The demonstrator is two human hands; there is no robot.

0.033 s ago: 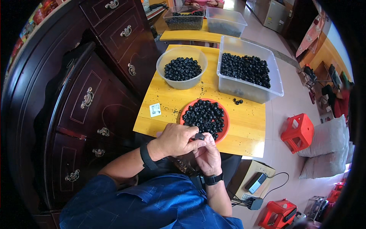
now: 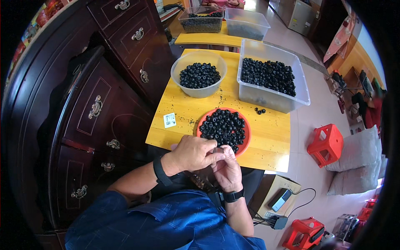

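My left hand (image 2: 192, 153) and my right hand (image 2: 227, 168) meet fingertip to fingertip at the near edge of a red round tray (image 2: 248, 137). Both are closed in a pinch on a small black part, which the fingers mostly cover now. Many small black ring-shaped parts (image 2: 223, 125) fill the tray just beyond my fingers. More of them lie in a clear round tub (image 2: 177, 68) at the far left and in a large clear rectangular bin (image 2: 266, 102) at the far right. A few loose ones (image 2: 260, 111) rest on the table beside the bin.
Black crumbs dot the yellow table (image 2: 273, 143), where a white printed label (image 2: 170, 120) lies at the left. A dark wooden cabinet (image 2: 75, 133) stands close on my left. On the right are a red stool (image 2: 327, 143) and a cardboard box (image 2: 266, 191) with a cabled device (image 2: 280, 199).
My fingertips have shifted slightly, so the black part between them shows less than before. My arms, the tray and the containers stay where they were.
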